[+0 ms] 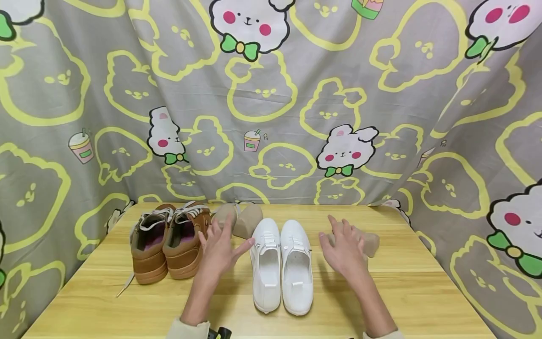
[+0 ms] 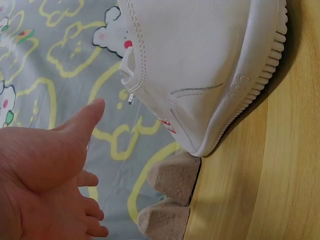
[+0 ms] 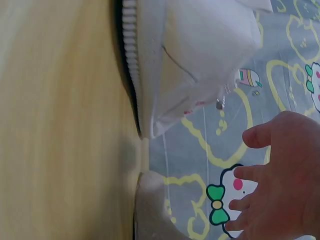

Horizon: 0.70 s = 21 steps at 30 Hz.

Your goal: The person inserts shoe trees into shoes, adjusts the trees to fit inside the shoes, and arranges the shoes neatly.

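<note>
A pair of white slip-on shoes stands side by side on the table, toes pointing away: the left white shoe [image 1: 267,230] and the right white shoe [image 1: 294,230]. My left hand [image 1: 218,252] hovers left of the pair with fingers spread and nothing held. On the other side, my right hand [image 1: 345,252] is held up, also spread and holding nothing. The left wrist view has the left hand [image 2: 45,170] beside the white shoe [image 2: 200,45], apart from it. Likewise, a gap separates the right hand [image 3: 287,180] from the white shoe [image 3: 210,45] in the right wrist view.
Brown lace-up shoes [image 1: 146,266] stand at the left, one lace trailing on the table [image 1: 106,310]. Two beige moulded shoe inserts [image 1: 250,220] lie behind the white pair. More beige insert material [image 1: 371,244] shows behind my right hand. A patterned curtain [image 1: 271,103] encloses the table.
</note>
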Motion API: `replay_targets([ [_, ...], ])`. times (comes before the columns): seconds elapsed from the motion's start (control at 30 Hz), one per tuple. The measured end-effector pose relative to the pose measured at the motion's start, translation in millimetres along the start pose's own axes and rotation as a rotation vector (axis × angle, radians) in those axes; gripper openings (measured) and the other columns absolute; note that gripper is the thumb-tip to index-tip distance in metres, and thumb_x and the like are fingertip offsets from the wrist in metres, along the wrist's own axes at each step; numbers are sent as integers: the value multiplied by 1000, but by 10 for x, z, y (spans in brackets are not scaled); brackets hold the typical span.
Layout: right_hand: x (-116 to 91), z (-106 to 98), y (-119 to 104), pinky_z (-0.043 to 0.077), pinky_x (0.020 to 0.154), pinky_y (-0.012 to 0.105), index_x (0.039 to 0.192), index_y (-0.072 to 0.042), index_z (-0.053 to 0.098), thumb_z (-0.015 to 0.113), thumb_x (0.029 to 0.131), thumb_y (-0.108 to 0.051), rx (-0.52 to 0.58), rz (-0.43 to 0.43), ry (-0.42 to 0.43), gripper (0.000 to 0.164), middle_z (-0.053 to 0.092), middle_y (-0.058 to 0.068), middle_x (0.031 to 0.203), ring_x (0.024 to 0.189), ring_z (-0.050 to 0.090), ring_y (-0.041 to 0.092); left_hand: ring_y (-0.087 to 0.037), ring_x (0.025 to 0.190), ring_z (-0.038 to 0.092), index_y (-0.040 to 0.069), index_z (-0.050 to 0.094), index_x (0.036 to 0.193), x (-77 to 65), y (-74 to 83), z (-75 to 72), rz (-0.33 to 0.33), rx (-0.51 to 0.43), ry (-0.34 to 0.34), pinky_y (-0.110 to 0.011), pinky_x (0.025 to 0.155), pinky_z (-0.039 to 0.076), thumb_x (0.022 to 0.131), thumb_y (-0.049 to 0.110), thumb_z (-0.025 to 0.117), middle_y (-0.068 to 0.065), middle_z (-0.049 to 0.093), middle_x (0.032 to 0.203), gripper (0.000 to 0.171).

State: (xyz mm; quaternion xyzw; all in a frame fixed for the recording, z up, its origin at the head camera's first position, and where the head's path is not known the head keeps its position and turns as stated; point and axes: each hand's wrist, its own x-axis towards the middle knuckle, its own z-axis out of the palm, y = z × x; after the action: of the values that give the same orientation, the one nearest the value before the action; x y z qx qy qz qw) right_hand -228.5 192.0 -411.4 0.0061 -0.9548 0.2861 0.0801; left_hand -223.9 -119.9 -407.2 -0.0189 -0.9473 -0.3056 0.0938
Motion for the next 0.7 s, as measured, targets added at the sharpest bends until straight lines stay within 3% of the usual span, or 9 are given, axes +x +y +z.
replay_targets([
  [0.17,25,-135,82,12,111,76,159,-14,27,44,105,-36,48,2,32,61,18,33,161,145,16,59,-57,149,16,12,23,162,-1,14,12,15,-74,-8,-74,117,3,91,52,71,-41,18,159,95],
  [0.5,101,-374,356,18,110,76,162,-8,18,45,105,-32,109,27,36,67,16,36,161,143,18,60,-54,151,9,13,21,163,-29,71,-10,13,-173,-46,-71,120,2,92,53,69,-41,13,160,94],
  [0.6,123,-422,442,26,110,73,162,-6,18,44,105,-30,134,84,50,67,20,33,162,142,25,58,-52,152,7,15,21,163,-25,80,-11,10,-203,-43,-69,121,2,93,54,68,-38,13,162,93],
  [0.7,128,-455,518,37,105,68,160,-3,24,45,103,-28,155,148,81,65,37,34,154,131,43,56,-51,152,10,17,23,163,-20,86,-2,5,-214,-32,-69,120,9,93,55,66,-35,16,163,90],
])
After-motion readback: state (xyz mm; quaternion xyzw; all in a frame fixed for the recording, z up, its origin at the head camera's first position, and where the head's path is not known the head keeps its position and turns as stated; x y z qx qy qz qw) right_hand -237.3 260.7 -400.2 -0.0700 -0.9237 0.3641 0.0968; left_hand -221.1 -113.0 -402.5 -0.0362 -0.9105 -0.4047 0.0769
